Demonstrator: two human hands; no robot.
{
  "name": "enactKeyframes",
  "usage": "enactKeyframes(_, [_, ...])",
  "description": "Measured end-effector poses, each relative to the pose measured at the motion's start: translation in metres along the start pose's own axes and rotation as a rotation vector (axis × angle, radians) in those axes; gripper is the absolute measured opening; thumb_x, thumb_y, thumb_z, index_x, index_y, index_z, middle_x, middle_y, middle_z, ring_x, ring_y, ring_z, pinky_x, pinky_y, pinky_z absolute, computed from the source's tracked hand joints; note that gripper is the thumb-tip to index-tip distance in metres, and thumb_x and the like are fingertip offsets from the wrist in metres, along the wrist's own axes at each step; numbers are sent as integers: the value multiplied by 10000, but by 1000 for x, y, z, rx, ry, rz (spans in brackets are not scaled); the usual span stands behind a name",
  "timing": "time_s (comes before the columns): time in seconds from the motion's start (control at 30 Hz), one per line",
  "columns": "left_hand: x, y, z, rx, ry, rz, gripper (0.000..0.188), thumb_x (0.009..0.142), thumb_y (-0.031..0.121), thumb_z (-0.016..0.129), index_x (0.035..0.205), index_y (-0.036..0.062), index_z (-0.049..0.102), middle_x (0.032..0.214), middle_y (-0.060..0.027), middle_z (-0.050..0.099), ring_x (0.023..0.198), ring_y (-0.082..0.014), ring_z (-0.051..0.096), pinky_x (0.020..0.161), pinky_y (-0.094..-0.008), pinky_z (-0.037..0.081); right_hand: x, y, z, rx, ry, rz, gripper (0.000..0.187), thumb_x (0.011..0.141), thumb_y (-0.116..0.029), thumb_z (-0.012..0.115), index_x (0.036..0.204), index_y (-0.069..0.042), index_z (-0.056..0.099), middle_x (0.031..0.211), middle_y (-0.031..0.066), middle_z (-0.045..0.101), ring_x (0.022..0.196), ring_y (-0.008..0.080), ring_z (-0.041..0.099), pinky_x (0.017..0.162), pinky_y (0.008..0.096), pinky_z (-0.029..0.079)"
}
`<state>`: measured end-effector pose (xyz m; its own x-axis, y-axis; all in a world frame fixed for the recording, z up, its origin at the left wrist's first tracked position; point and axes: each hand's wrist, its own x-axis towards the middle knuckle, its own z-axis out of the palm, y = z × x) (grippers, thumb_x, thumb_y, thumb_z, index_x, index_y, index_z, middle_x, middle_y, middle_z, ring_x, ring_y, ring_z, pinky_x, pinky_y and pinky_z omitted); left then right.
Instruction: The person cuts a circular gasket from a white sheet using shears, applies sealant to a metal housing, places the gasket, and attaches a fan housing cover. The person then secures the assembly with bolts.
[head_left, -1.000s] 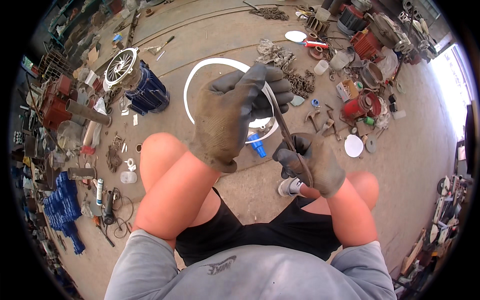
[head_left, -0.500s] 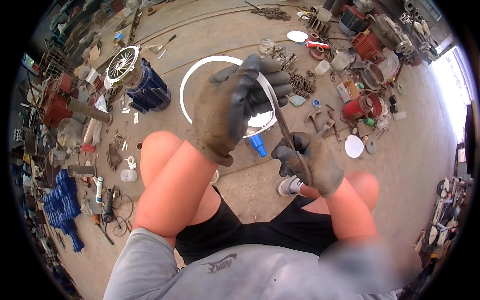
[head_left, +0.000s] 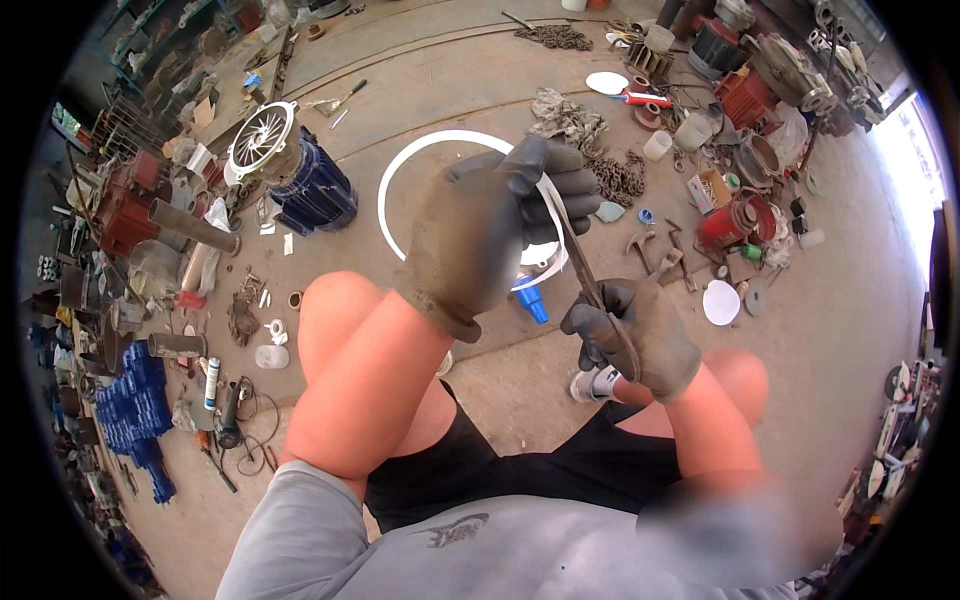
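My left hand (head_left: 480,225), in a dark-coated work glove, is wrapped round a thin flat white ring (head_left: 393,178), holding it up over the floor. The ring's left side arcs out past the wrist, while its right side passes between the gloved fingers. My right hand (head_left: 645,340), in a matching glove, grips dark metal scissors (head_left: 582,262) by the looped handle. The blades point up and left and meet the ring's right edge beside my left fingers; whether they bite into it I cannot tell. Beyond the ring lies a blue tapered piece (head_left: 532,303), partly hidden.
A blue motor (head_left: 312,190) with a white finned wheel stands at the left. Hammers (head_left: 640,245), a chain (head_left: 622,180), a red housing (head_left: 725,225) and a white disc (head_left: 720,302) lie at the right. An angle grinder (head_left: 230,415) rests at the lower left.
The whole view has shifted slightly right and down. Both hands keep their grips, and the scissors stay against the ring's right edge.
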<state>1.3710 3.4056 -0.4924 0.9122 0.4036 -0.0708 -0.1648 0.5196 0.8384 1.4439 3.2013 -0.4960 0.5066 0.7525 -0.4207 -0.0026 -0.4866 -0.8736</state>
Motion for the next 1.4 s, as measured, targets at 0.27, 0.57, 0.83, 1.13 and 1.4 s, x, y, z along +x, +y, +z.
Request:
enactKeyframes(0.27, [0, -4, -1, -45, -48, -27, 497, 1118, 356, 596, 1259, -115, 674, 1143, -246, 754, 1016, -334, 779, 945, -478, 654, 5, 19, 2, 77, 14, -95, 529, 963, -502, 806, 986, 15, 702, 740, 37, 671, 631, 108, 664, 559, 279, 508])
enactKeyframes(0.57, [2, -7, -1, -100, 24, 54, 511, 1130, 363, 568, 1303, -112, 641, 1182, -254, 743, 1041, -335, 774, 940, -466, 649, -1, 11, -2, 72, -28, 1, 526, 957, -502, 814, 979, 11, 700, 750, 36, 677, 636, 106, 677, 564, 272, 512])
enactKeyframes(0.83, [3, -8, -5, -67, -28, -19, 490, 1121, 350, 592, 1291, -106, 648, 1190, -259, 740, 1056, -359, 771, 940, -489, 654, 3, 13, 2, 94, -7, -62, 475, 974, -455, 802, 984, 8, 696, 767, 36, 682, 649, 99, 673, 574, 272, 524])
enactKeyframes(1.13, [-1, -7, -2, -44, -35, -30, 510, 1110, 355, 609, 1282, -123, 653, 1181, -266, 742, 1036, -356, 776, 934, -481, 659, 5, 17, 1, 72, -12, -106, 513, 965, -487, 802, 965, 15, 698, 766, 42, 681, 651, 102, 686, 569, 267, 521])
enactKeyframes(1.4, [2, -6, -8, -109, -47, -9, 519, 1121, 366, 584, 1299, -119, 638, 1201, -250, 738, 1077, -334, 765, 977, -474, 640, 0, 15, -3, 45, -37, -34, 546, 959, -515, 803, 975, 21, 699, 772, 47, 683, 649, 102, 682, 567, 265, 517])
